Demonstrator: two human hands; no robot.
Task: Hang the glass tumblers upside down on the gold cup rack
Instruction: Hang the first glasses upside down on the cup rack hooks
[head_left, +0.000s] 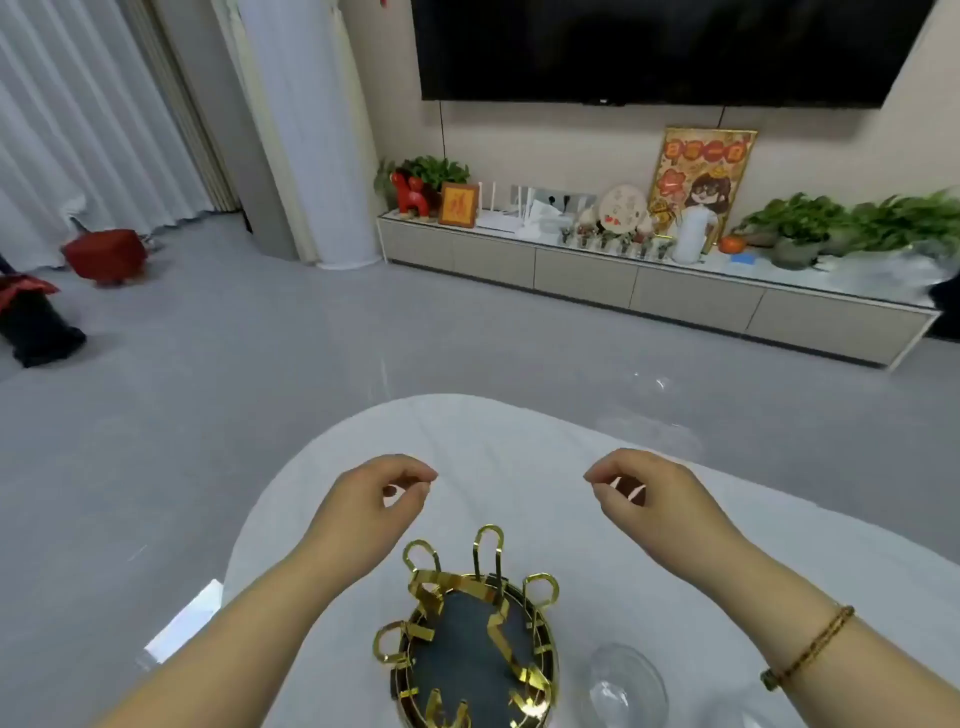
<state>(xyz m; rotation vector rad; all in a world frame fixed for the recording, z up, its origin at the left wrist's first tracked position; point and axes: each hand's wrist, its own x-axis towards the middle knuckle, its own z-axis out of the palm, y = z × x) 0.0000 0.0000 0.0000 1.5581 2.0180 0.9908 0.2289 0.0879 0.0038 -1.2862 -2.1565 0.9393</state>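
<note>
The gold cup rack (470, 631) stands on a dark round base near the bottom middle of the white table, its looped pegs bare. One clear glass tumbler (626, 683) stands just right of the rack at the bottom edge. My left hand (371, 501) hovers above the table beyond the rack's left side, fingers curled with thumb and forefinger nearly touching, holding nothing. My right hand (652, 499) mirrors it beyond the rack's right side, also curled and empty. A beaded bracelet circles my right wrist.
The round table (519, 441) has a white cloth. Beyond it lies grey floor, then a low TV cabinet (649, 280) with plants and ornaments. A red stool (106, 254) and dark bags sit far left.
</note>
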